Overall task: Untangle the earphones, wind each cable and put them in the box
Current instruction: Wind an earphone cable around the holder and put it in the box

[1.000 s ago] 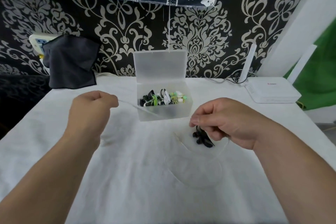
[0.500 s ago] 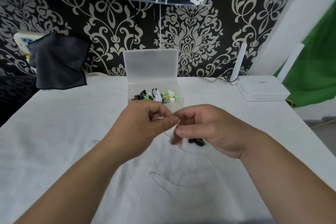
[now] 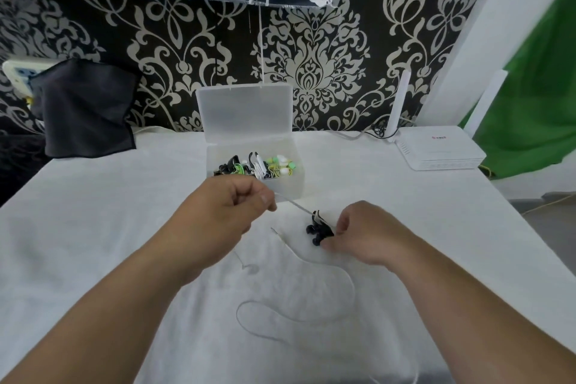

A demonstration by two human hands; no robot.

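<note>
head view: cable (image 3: 354,293) taut between hands

its loose white length loops across the worktop (image 3: 93,227). beyond, the left hand (image 3: 227,215) pinches a taut stretch running to black earbuds (image 3: 318,229) pinched by the right hand (image 3: 364,234). behind, the open box (image 3: 246,115) holds wound earphones (image 3: 258,167); farthest, a dark cloth (image 3: 87,109) and white router (image 3: 436,150).

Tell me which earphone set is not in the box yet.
The black-budded set with the pale cable: the right hand pinches its buds, the left hand pulls its cable taut. The other sets lie inside the open box.
</note>
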